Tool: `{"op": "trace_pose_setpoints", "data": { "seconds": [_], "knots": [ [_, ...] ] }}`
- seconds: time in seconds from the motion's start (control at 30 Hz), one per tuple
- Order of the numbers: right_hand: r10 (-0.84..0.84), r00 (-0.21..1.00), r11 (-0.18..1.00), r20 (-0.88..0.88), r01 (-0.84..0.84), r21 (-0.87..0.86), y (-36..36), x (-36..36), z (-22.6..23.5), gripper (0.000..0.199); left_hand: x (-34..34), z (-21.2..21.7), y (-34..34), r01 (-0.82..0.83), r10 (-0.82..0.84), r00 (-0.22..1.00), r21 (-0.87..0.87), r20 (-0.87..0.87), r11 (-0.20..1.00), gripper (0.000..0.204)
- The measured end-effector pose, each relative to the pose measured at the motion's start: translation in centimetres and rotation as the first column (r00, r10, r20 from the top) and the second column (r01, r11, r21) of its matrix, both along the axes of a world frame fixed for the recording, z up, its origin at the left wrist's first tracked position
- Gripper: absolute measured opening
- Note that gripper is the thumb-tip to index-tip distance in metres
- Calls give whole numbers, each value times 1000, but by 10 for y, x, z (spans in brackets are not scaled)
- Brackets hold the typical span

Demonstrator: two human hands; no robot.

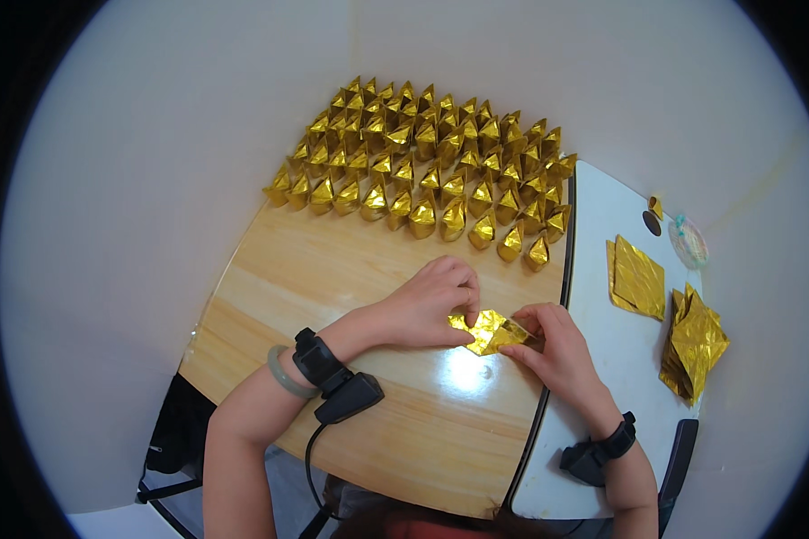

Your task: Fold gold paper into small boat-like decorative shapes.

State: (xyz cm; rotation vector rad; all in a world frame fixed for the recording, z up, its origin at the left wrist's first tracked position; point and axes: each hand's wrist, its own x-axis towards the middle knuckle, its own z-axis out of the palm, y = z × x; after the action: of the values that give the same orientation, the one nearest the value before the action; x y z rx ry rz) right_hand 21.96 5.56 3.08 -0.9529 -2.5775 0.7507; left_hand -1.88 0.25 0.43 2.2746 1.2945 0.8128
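Note:
A partly folded sheet of gold foil paper is between my hands, just above or on the wooden table. My left hand grips its left side, thumb below and curled fingers above. At the right corner my right hand pinches it between thumb and fingers. Beyond my hands stand rows of folded gold paper ingots with pointed tips, several rows deep. The nearest single ingot sits at the right end of the front row.
On the white table to the right lie a flat stack of gold sheets and a fanned pile of gold paper. A round clear item and a dark disc are behind them. A black seam divides it from the wooden table. Walls enclose both sides.

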Motion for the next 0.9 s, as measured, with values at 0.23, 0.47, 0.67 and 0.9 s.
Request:
{"op": "trace_pose_setpoints", "data": {
  "seconds": [0.23, 0.47, 0.67, 0.9],
  "knots": [
    [3, 998, 1000, -70, -3, 1, 2, 1, -5, 37, 2, 8, -1, -33, 36, 999, -93, 28, 995, 40],
    [-182, 944, 940, -277, 84, -331, 6, 2, -10, 23, 2, 2, -2, -53, 58, 980, -31, 188, 998, 25],
    [80, 943, 995, -323, -57, 80, 15, 7, -18, 19, 3, 9, -3, -19, 11, 998, 118, 66, 993, 28],
    [291, 937, 914, -192, -213, 346, 10, 3, -1, 21, 0, 7, -2, 40, -40, 999, 138, -3, 990, 28]
  ]
}}
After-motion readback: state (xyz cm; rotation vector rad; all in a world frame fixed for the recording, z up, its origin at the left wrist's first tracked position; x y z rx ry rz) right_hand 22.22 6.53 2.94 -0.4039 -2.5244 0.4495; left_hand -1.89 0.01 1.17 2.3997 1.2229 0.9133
